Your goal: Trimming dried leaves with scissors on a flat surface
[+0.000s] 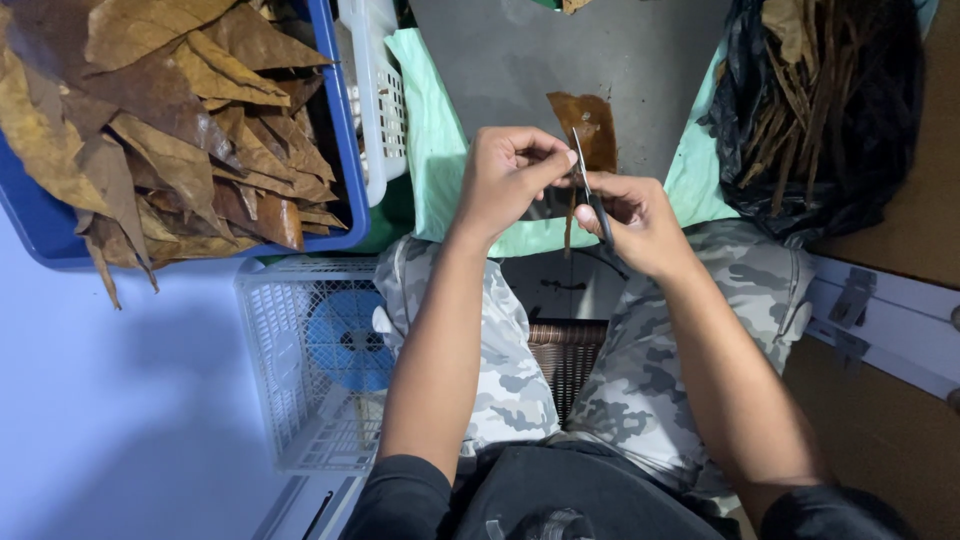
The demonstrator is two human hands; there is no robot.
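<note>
My left hand (510,175) pinches the edge of a brown dried leaf (590,125) held up in front of me. Around a thin pair of scissors (592,190) my right hand (640,220) is closed, the blades pointing up against the leaf. A narrow brown strip of the leaf (570,225) hangs down between the two hands. Both hands are above my knees, over camouflage-patterned trousers (510,340).
A blue crate (345,150) heaped with dried brown leaves (170,120) stands at upper left. Beside it is a white slotted basket (380,90); another white basket (300,360) lies lower left. A black bag (790,190) of leaf stems (810,100) sits at upper right. Green sheet (430,150) ahead.
</note>
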